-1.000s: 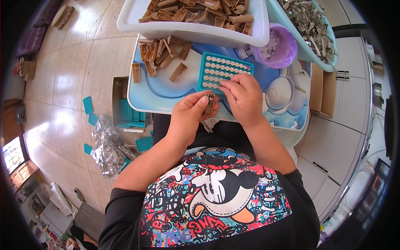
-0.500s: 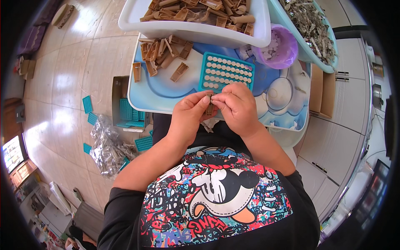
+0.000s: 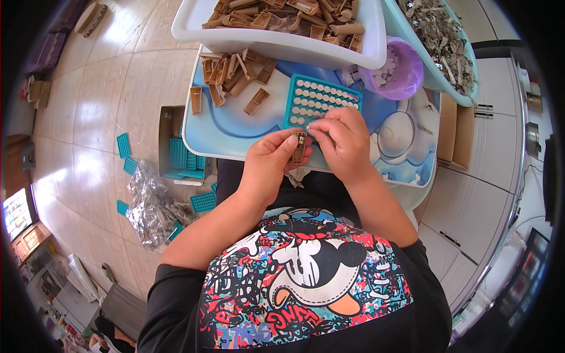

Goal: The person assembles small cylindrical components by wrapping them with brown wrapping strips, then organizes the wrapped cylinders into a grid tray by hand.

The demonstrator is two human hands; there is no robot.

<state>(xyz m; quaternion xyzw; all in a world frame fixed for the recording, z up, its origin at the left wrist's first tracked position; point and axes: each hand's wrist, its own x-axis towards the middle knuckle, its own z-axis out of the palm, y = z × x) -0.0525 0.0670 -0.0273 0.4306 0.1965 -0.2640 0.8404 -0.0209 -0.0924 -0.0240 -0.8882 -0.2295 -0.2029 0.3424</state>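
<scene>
At the near edge of the small blue table (image 3: 235, 141), both hands meet above the person's lap. The left hand (image 3: 268, 167) grips a small tan plastic piece (image 3: 299, 147) between thumb and fingers, holding it upright. The right hand (image 3: 341, 141) is closed in a narrow pinch, its fingertips (image 3: 312, 126) touching the top of the tan piece; whether something small sits in the pinch cannot be told.

Just beyond the hands lies a teal tray (image 3: 321, 100) with rows of round pockets, its near edge partly covered by the right hand. Left of the tray, loose tan pieces (image 3: 232, 76) are scattered on the table. A white tub (image 3: 276, 41) at the far edge holds many more tan parts. A purple bowl (image 3: 406, 76) with small pale bits stands right of the tray, and a light blue tub (image 3: 453, 82) of grey scraps sits beyond it.

On the tiled floor to the left, a cardboard box (image 3: 170, 126) holds more teal trays (image 3: 185, 156), with others lying loose nearby beside a crumpled clear bag (image 3: 150, 206).
</scene>
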